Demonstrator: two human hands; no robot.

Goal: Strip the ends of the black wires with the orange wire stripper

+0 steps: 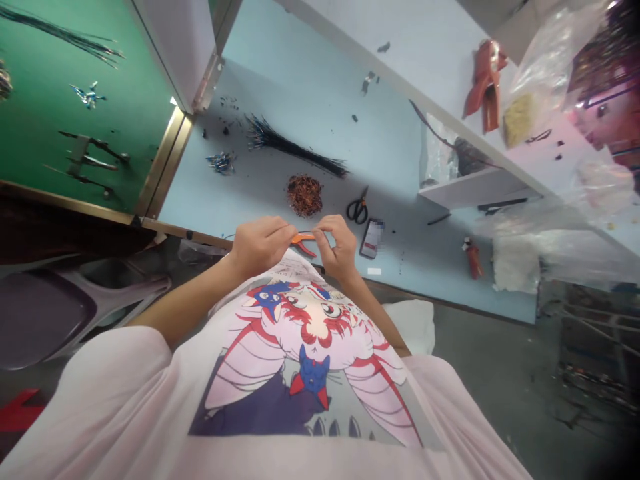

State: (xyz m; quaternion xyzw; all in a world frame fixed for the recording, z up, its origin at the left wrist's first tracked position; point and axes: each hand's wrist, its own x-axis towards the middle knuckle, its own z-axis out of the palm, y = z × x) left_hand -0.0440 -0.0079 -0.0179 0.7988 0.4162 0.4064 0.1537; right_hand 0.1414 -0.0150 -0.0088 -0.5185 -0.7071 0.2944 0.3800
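Observation:
My left hand (263,245) is closed in a pinch at the table's near edge. A thin dark wire (304,232) runs from its fingertips across to my right hand (338,245), whose thumb and forefinger pinch the other end. Part of the wire also sticks out to the left of my left hand. Just below the wire lie orange-handled pliers (306,245), partly hidden by my left fingers. Beyond my hands sits a pile of short copper-coloured pieces (305,195). Farther back lies a bundle of dark wires (300,148).
Black-handled scissors (358,208) and a phone (371,239) lie right of my hands. Small blue-and-silver pieces (221,163) are at the left. A shelf edge (380,73) crosses the back, with a red tool (487,87) on it. A chair (60,310) stands left.

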